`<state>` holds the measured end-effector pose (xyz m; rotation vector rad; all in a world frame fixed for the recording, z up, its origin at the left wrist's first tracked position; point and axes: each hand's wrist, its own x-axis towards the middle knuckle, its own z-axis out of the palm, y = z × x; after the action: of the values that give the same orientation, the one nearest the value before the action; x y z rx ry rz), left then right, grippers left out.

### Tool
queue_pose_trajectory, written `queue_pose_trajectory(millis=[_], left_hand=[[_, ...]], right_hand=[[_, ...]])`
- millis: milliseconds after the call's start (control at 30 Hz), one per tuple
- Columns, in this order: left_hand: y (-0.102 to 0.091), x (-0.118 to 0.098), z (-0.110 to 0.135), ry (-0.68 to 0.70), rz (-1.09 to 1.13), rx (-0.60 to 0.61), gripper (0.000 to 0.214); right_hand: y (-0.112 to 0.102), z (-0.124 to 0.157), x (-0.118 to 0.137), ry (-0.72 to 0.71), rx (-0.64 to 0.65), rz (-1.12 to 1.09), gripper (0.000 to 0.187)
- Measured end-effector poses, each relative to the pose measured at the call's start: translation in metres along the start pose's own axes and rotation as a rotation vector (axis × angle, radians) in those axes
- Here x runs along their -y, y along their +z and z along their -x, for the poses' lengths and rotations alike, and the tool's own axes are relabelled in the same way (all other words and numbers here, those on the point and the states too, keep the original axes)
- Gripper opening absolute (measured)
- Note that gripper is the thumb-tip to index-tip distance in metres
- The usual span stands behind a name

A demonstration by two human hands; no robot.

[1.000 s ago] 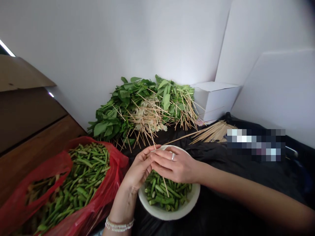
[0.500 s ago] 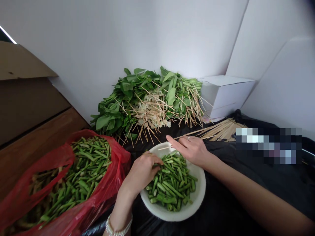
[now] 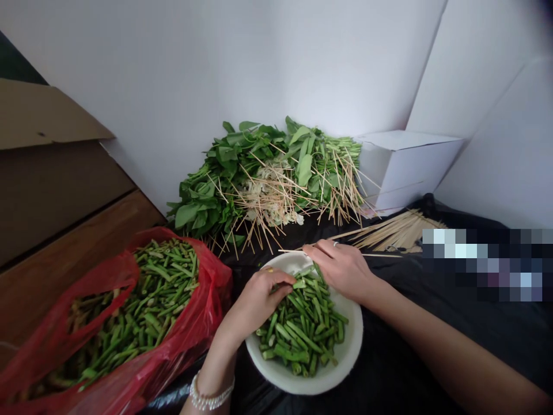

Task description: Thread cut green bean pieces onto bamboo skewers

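A white bowl (image 3: 341,369) holds several cut green bean pieces (image 3: 302,331). My left hand (image 3: 259,297) reaches into the bowl's left side, fingers pinched on a bean piece near the rim. My right hand (image 3: 341,268) hovers over the bowl's far edge and holds a thin bamboo skewer (image 3: 375,255) lying sideways across the fingers. A ring shows on the right hand, a bead bracelet on the left wrist.
A red plastic bag (image 3: 129,305) full of bean pieces lies at the left. Skewered leafy greens (image 3: 268,178) are piled against the wall. Loose skewers (image 3: 393,230) lie on the black cloth (image 3: 389,369) beside a white box (image 3: 406,164). A cardboard flap (image 3: 47,118) stands far left.
One second ago both hands met over the bowl on a skewer. They have parted: the left dropped into the beans, the right moved to the far rim with a skewer.
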<state>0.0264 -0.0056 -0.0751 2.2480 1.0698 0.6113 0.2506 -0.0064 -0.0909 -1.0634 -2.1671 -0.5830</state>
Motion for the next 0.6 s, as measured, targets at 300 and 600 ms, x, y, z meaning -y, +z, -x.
queue_pose_trajectory(millis=[300,600], left_hand=[[0.003,0.008,-0.008,-0.259,0.758,-0.263,0.022],[0.000,0.003,-0.008,-0.337,1.132,-0.287,0.024]], right_hand=[[0.002,0.002,-0.004,-0.014,-0.091,0.037,0.027],[-0.011,0.001,0.007,-0.034,-0.424,0.198,0.026]])
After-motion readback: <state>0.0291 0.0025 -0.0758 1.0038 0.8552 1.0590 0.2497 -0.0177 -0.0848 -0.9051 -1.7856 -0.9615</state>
